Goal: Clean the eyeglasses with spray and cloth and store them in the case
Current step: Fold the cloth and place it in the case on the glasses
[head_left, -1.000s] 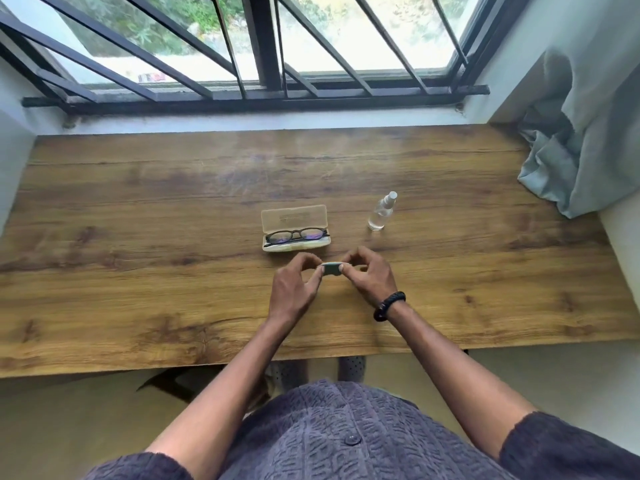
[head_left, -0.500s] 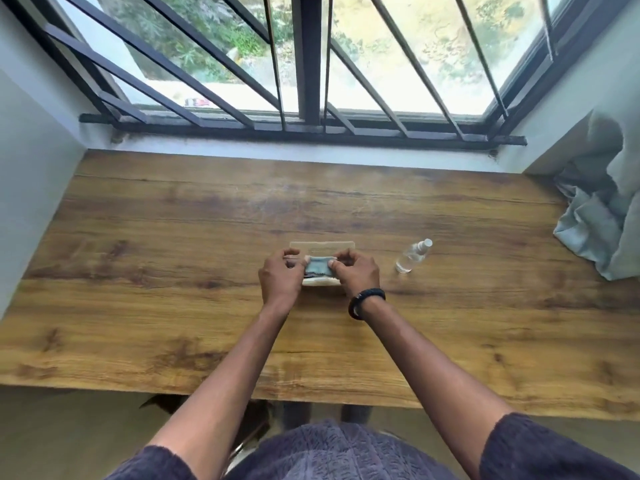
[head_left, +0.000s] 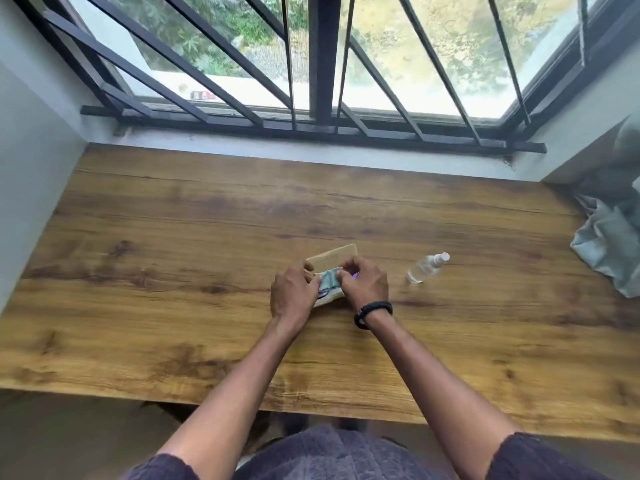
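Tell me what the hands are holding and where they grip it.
Both the left hand and right hand pinch the folded cloth at its opposite ends, over the open case.

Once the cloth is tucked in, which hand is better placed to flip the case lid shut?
Probably the right hand: its fingers reach up beside the open lid. The left hand sits lower, pinching the cloth over the case.

I see the case (head_left: 334,258) near the middle of the table (head_left: 173,306), lid raised behind it. The cloth (head_left: 329,279) lies in the case, between my hands. The bottle (head_left: 426,268) stands to the right, the curtain (head_left: 609,251) far right.
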Motion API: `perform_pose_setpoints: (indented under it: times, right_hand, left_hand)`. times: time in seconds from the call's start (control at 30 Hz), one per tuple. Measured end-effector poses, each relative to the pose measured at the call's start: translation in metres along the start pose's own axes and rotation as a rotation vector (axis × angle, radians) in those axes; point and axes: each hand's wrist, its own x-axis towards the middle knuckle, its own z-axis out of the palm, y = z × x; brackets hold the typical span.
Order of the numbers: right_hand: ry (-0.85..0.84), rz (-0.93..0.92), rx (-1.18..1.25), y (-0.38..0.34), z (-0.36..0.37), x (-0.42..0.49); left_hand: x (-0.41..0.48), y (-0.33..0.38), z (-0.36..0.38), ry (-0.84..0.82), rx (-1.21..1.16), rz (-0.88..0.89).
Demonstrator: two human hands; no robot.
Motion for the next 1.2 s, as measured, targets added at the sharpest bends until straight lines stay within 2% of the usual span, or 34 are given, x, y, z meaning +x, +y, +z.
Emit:
perform_pose_setpoints:
  times: [0.47,0.67,0.77,1.0,1.2]
  right_hand:
    - [-0.034,-0.009,-0.104,0.011,0.000,-0.001]
    - [-0.018,-0.055,-0.113,0.016,0.000,-0.001]
    - [-0.012,-0.064,-0.120,0.018,0.000,-0.001]
    - [-0.005,-0.063,-0.125,0.018,0.001,-0.002]
    - [-0.016,-0.049,-0.093,0.021,-0.001,-0.003]
  left_hand:
    - [-0.016,-0.009,0.009,0.000,0.078,0.077]
    - [-0.026,-0.035,0.016,0.108,0.116,0.243]
    - [-0.030,-0.052,0.019,0.174,0.148,0.268]
    - [-0.031,-0.062,0.021,-0.029,0.123,0.272]
    - [-0.021,-0.066,0.020,-0.091,0.125,0.269]
